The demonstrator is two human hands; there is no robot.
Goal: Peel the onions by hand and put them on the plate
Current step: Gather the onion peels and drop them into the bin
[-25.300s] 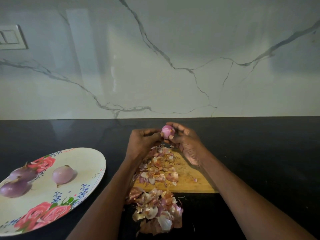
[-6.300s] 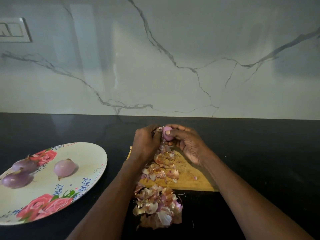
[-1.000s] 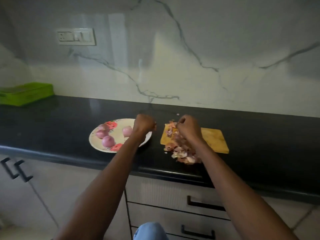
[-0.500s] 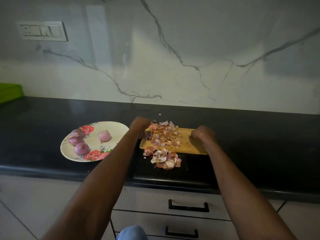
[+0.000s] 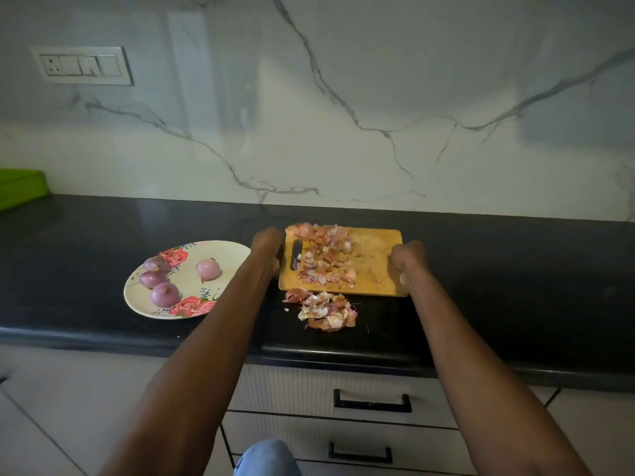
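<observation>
Four peeled purple onions (image 5: 165,294) now on flowered plate (image 5: 233,250); my left hand (image 5: 266,247) and right hand (image 5: 407,259) grip the wooden cutting board's (image 5: 378,255) side edges.

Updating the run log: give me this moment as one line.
left hand: grips cutting board left edge | right hand: grips right edge | plate: four peeled onions | skins: board, counter

Both arms stretched fwd. Left hand (image 5: 267,247) grips cutting board (image 5: 376,259) at left edge, right hand (image 5: 407,259) grips right edge, fingers curled.
</observation>
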